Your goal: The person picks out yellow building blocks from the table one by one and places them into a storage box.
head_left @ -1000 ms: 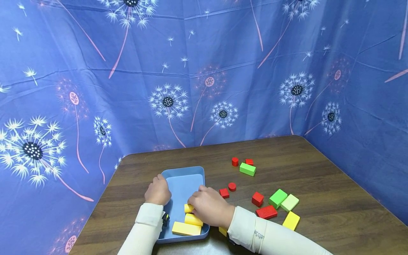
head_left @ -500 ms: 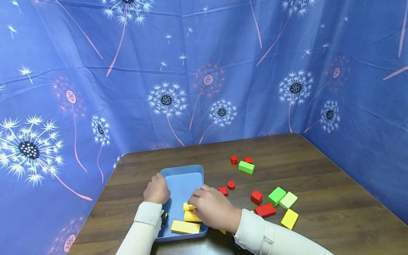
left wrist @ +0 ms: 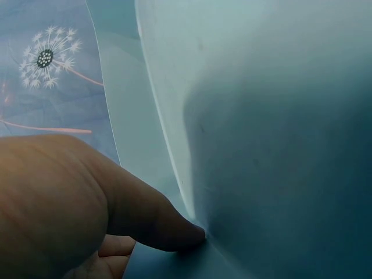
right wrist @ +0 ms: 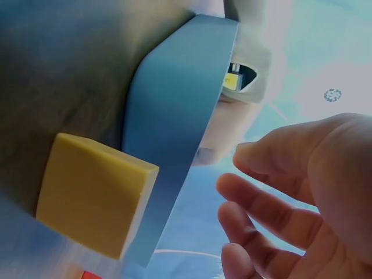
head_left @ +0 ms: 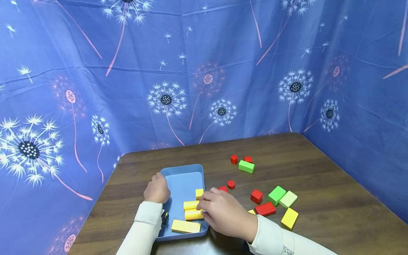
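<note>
My left hand grips the left wall of a blue tray; in the left wrist view its thumb lies on the inner side, other fingers outside. Over the tray's right rim is my right hand, its fingertips near two yellow cylinders. The right wrist view shows those fingers loosely bent, with nothing between them and the thumb. Also in the tray are a small yellow block and a long yellow block. Outside its wall stands another yellow block.
Right of the tray lie a red cube, a red rectangular block, a green block, a pale green block and a yellow block. Farther back are a long green block and red pieces. A blue curtain surrounds the table.
My right hand has drawn back to the right and its fingers have loosened. The small yellow block now shows in the tray. My left hand keeps its place on the wall.
</note>
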{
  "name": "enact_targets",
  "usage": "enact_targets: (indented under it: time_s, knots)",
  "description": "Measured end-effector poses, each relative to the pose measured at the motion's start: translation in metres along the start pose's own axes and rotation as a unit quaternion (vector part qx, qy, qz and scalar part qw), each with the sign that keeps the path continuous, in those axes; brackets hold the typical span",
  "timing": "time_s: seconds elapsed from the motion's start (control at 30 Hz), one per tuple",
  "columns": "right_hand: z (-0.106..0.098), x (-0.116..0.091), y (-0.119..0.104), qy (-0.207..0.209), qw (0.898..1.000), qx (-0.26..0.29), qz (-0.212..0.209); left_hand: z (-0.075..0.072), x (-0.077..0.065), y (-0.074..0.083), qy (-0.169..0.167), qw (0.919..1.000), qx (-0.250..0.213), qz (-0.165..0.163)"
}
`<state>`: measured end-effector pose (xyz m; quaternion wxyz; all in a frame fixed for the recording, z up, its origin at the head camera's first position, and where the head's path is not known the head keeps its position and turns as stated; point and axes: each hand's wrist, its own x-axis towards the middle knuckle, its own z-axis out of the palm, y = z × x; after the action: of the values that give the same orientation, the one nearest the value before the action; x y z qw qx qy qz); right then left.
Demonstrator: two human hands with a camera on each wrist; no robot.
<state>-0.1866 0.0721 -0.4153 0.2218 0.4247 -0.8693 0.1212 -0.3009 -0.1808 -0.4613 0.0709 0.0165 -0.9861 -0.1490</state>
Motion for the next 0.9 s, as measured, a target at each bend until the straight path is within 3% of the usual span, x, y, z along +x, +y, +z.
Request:
enact_targets:
  time_s: [0.43, 0.73, 0.9]
  knots:
    - [-0.015, -0.024, -0.004, -0.020, 0.999, 0.014, 0.021, -0.002, -0.002, 0.001, -0.005, 1.0000, -0.002, -0.004]
    - [-0.022, -0.038, 0.005, -0.013, 0.995, 0.059, 0.077, -0.003, -0.001, 0.002, -0.001, 1.0000, 0.002, 0.004]
    - [-0.024, -0.047, 0.010, -0.005, 0.994, 0.053, 0.098, -0.004, -0.002, 0.003, -0.004, 1.0000, 0.002, 0.008]
